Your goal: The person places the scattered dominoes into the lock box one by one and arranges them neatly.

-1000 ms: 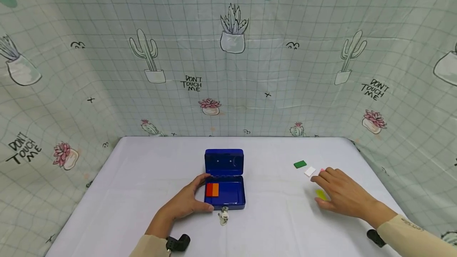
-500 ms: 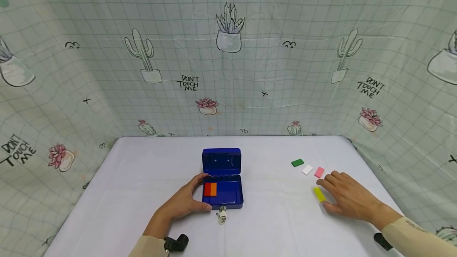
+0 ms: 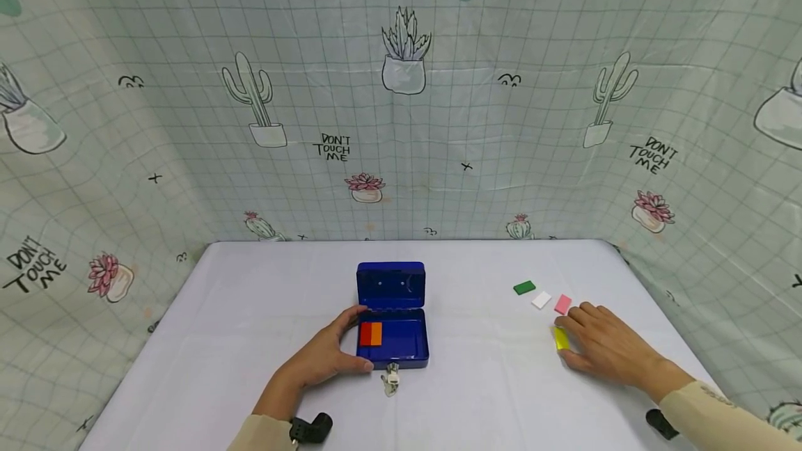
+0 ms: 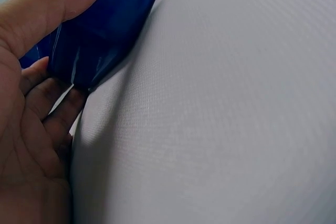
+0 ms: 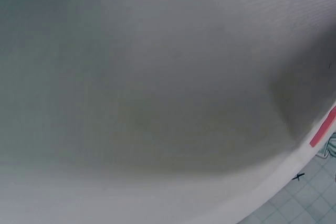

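My left hand (image 3: 319, 357) grips the left side of a blue metal cash box (image 3: 407, 339), thumb at the front corner and fingers at the back. In the left wrist view the thumb (image 4: 52, 6) lies over the blue wall. The lid (image 3: 391, 285) stands raised. Inside, a red block (image 3: 366, 334) and an orange block (image 3: 376, 333) lie side by side against the left wall. On the right, my right hand (image 3: 604, 346) pinches a small yellow block (image 3: 561, 338) between thumb and index finger, low over the tabletop. The right wrist view does not show that hand.
Beyond my right hand lie a pink block (image 3: 562, 304), a white block (image 3: 541, 300) and a green block (image 3: 524, 287). Keys (image 3: 391, 385) hang from the lock at the box's front. A patterned cloth (image 3: 401, 179) rises behind the white table (image 3: 476, 395).
My right hand has drawn back from over the pink block, leaving it in view. Its index finger has come onto the far end of the yellow block. The left hand keeps its place.
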### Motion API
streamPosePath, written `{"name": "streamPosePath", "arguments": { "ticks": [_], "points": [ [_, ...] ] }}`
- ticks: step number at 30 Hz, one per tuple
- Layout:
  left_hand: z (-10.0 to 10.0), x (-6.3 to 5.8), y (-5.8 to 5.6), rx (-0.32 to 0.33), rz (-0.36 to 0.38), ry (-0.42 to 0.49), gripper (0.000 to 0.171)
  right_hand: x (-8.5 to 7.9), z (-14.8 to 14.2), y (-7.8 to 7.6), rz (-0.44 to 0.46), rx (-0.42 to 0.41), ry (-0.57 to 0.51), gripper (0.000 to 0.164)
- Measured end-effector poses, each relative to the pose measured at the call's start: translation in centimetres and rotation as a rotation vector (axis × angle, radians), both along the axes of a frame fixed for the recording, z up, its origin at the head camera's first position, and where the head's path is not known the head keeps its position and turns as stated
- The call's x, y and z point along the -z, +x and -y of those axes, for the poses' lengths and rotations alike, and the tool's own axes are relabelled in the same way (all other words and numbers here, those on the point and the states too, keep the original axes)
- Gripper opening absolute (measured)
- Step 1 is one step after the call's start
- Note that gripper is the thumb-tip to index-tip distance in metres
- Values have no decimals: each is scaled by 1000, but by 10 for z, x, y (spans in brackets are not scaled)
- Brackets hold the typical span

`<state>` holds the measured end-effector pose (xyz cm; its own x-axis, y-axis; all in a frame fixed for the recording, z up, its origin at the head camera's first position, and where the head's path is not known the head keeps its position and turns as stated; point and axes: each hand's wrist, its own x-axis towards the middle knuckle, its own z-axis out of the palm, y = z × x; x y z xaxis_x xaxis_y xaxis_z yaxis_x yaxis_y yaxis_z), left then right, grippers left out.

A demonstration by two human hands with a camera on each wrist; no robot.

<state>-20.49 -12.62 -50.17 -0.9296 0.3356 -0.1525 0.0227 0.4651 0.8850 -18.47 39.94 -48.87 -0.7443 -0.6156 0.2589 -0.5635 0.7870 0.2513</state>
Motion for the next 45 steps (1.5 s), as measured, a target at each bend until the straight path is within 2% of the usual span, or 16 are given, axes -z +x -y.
{"name": "streamPosePath", "arguments": {
  "ticks": [4, 7, 19, 26, 32, 41, 45],
  "points": [
    [0, 0, 0, 12, 11, 18, 109, -1, 1, 1, 46, 46, 12, 48],
    [0, 0, 0, 19, 9, 17, 109, -2, 0, 2, 46, 60, 14, 48],
    [0, -3, -1, 5, 8, 9, 109, 0, -1, -1, 47, 54, -19, 43],
    [3, -4, 0, -5, 6, 6, 108, 5, 2, -3, -8, 10, -9, 46],
    [4, -5, -1, -6, 2, 11, 108, 1, 5, -5, -33, 8, 22, 48],
    [0, -5, 1, -3, 18, 30, 108, -3, 7, -2, 29, 38, 0, 46],
    [1, -4, 1, 3, 25, 36, 110, -3, 8, -1, 10, 20, 10, 50]
  ]
}}
